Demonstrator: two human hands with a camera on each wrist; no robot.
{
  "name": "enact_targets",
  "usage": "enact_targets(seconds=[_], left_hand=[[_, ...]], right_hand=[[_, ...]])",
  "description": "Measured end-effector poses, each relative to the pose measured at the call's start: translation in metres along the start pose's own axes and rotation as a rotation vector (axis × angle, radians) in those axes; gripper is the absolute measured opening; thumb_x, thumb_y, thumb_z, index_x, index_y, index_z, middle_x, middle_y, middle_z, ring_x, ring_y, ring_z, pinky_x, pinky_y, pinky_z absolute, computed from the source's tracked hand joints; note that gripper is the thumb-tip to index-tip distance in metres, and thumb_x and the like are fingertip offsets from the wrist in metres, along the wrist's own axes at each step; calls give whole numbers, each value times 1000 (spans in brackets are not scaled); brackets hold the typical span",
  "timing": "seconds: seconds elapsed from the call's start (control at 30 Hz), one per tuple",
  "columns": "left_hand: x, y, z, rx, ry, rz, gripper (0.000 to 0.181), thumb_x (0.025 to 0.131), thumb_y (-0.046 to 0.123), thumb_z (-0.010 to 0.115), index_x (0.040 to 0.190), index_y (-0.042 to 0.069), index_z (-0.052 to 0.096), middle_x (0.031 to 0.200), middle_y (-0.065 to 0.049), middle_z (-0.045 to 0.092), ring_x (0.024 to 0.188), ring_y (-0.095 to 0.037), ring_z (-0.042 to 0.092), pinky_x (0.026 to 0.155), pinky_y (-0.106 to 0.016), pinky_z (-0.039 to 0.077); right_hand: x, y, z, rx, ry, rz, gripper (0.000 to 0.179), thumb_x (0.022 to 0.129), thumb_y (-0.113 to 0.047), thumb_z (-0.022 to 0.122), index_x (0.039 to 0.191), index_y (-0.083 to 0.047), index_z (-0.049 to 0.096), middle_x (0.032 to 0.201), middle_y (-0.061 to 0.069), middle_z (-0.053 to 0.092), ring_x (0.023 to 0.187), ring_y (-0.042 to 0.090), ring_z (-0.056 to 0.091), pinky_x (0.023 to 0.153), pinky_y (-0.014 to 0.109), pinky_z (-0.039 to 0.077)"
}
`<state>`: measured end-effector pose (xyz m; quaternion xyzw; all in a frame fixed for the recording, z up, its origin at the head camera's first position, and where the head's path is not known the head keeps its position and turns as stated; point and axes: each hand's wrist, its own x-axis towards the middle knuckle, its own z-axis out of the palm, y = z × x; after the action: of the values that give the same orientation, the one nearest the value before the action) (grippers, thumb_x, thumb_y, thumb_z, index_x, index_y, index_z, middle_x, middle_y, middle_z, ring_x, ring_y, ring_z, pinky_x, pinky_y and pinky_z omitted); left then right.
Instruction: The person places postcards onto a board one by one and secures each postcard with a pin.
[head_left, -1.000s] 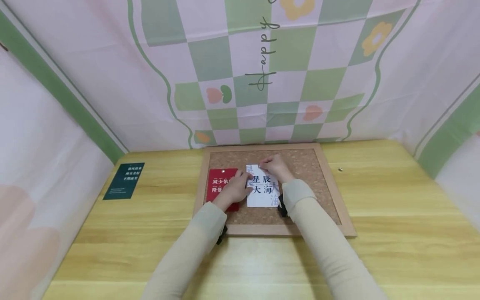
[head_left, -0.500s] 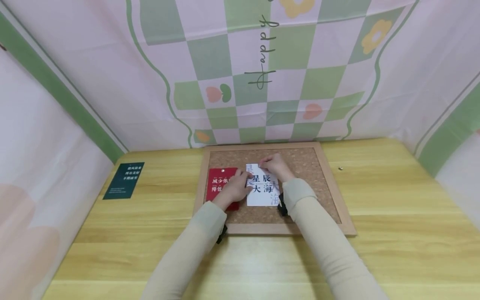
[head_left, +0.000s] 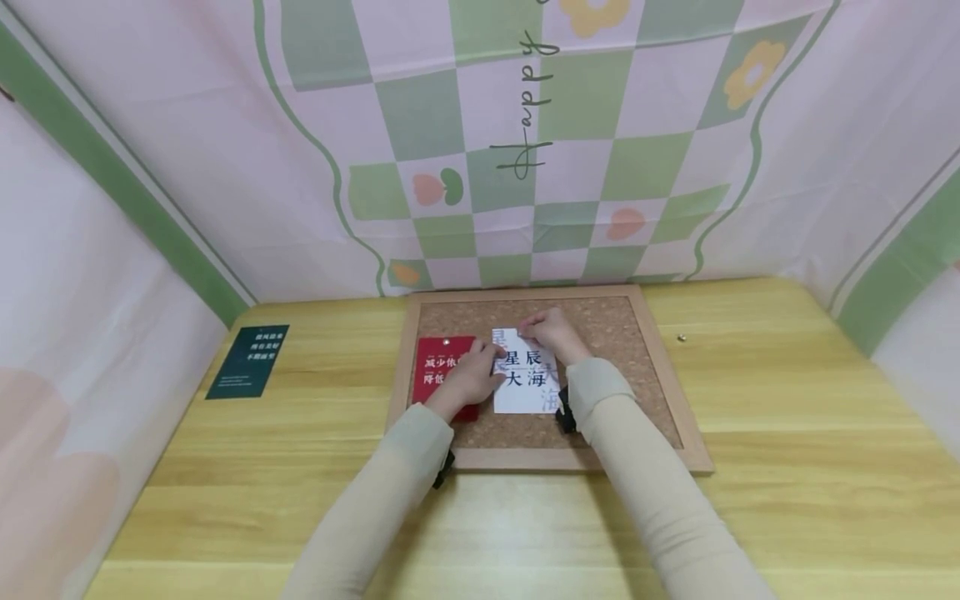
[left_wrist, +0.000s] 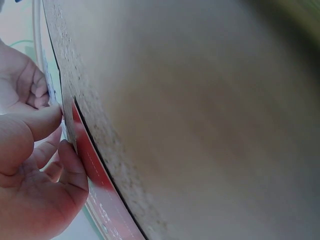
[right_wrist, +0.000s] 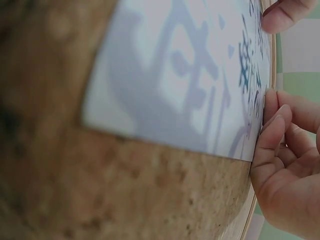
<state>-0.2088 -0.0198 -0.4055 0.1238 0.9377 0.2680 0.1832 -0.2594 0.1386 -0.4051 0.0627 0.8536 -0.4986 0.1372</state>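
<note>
A white card (head_left: pixel 525 396) with dark and pale lilac characters lies on a wood-framed cork board (head_left: pixel 630 400). My left hand (head_left: pixel 472 377) rests across the red card (head_left: pixel 435 392), its fingertips touching the white card's left side. Near the white card's top edge, my right hand (head_left: pixel 555 333) has thumb and forefinger together, pinching what looks like a small pushpin, mostly hidden by the fingertips. The right wrist view has those fingers (right_wrist: pixel 272 132) against the white card's edge. A small pale pin (head_left: pixel 446 342) sits at the red card's top.
A dark green card (head_left: pixel 249 362) lies on the wooden table (head_left: pixel 315 433) at the left. Right of the board, a small silvery pin (head_left: pixel 681 338) lies on the table. Behind stands a checkered cloth (head_left: pixel 502 183).
</note>
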Motion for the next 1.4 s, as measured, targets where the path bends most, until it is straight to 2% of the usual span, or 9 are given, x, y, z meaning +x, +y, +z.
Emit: enact_targets(seconds=[0.23,0.5,0.73,0.9,1.4], left_hand=[[0,0,0,-8,-2,-6,39,97,22,55,134,13,48,140,-10,39,126,-27,47,105,-43,44],[1,0,0,-8,0,-5,39,97,22,55,134,13,48,142,-10,38,131,-28,44,106,-44,43],[1,-1,0,-14,4,-5,39,97,22,56,134,13,48,143,-10,38,132,-29,43,107,-45,42],[2,-1,1,-13,1,-2,39,97,23,55,134,13,48,143,-10,38,132,-29,43,106,-45,43],[1,0,0,-13,3,-4,39,97,21,55,135,13,48,143,-11,38,132,-29,43,107,-45,42]], right_hand=[[-1,0,-2,-2,16,20,24,94,-9,55,112,5,65,106,14,65,76,9,50,65,16,40],[-2,0,-1,2,32,26,25,93,-8,56,112,5,65,107,15,64,79,12,52,66,16,40],[0,1,0,-11,49,25,24,91,-8,57,110,5,66,97,10,64,72,8,51,62,14,41],[1,2,0,-22,51,31,24,92,-9,56,110,4,66,99,11,65,73,9,52,63,15,41],[1,1,0,9,59,20,20,92,-6,58,104,7,67,81,2,60,64,5,48,59,13,41]])
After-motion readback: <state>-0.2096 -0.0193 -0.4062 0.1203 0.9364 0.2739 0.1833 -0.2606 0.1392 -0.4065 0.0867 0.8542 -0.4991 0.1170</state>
